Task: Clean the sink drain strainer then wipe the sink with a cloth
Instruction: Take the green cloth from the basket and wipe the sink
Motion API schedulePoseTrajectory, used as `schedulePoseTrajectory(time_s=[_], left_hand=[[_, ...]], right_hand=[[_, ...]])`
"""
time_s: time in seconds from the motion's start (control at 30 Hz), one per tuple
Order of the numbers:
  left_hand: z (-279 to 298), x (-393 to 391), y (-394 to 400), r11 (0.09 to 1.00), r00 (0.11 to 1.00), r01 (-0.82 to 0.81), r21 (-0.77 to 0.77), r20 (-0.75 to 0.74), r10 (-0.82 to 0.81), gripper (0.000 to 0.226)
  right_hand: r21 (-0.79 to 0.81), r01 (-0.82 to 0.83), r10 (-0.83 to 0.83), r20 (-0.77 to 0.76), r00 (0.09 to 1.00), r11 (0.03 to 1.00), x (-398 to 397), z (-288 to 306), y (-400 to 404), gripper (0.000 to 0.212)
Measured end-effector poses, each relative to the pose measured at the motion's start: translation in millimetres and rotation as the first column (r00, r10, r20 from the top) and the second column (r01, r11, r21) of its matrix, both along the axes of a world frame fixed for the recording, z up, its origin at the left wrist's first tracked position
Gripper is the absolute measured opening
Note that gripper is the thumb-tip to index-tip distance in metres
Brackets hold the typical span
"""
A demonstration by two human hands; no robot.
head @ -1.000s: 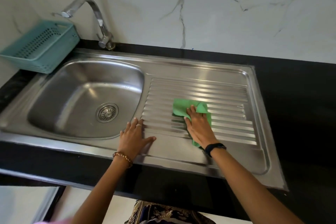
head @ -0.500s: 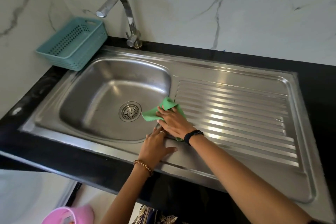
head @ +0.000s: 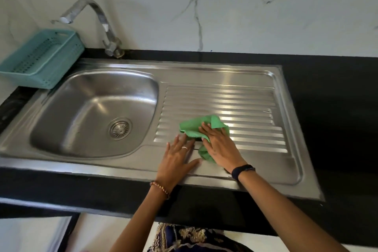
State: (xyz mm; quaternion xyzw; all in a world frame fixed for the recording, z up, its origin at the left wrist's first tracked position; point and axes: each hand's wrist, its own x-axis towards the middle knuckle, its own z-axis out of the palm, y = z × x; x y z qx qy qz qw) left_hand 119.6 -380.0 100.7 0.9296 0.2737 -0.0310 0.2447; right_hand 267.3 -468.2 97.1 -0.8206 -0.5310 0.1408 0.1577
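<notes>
Right hand (head: 219,145) is pressing flat, fingers straight, on the green cloth (head: 194,127) over the drainboard (head: 235,108); left hand (head: 177,161) is resting open beside it.

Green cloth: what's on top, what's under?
The right hand presses flat on the green cloth, fingers straight. Under it lies the ribbed drainboard; the metal directly beneath the cloth is covered.

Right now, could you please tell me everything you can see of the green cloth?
The green cloth is a soft, crumpled fabric rag, bunched rather than folded. It lies on the near left part of the ribbed steel draining board, right of the basin. The right hand presses flat on it, covering its middle; cloth shows beyond the fingers and below the palm. The left hand rests beside it, fingertips at its edge.
</notes>
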Motion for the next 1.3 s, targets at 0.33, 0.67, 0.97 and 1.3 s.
schedulePoseTrajectory(time_s=[0.33, 0.67, 0.97, 1.3], left_hand=[[-11, 43, -39, 0.988, 0.978, 0.128, 0.083, -0.174, -0.112, 0.084], [-8, -10, -12, 0.993, 0.995, -0.049, 0.109, -0.081, 0.058, 0.083], [4, -54, 23, 0.940, 0.927, -0.338, 0.036, -0.157, 0.340, 0.108], [-3, -52, 22, 0.931, 0.919, -0.358, 0.069, -0.150, 0.364, 0.114]], right_hand=[[-0.195, 0.442, -0.347, 0.382, 0.857, 0.876, 73, 13, -135, 0.051], [-0.046, 0.445, -0.431, 0.176, 0.885, 0.894, 40, 10, -126, 0.046], [-0.043, 0.100, -0.094, 0.120, 0.988, 0.994, -23, -12, 4, 0.055], [-0.069, -0.170, 0.178, 0.126, 0.976, 0.983, -65, -11, 111, 0.056]])
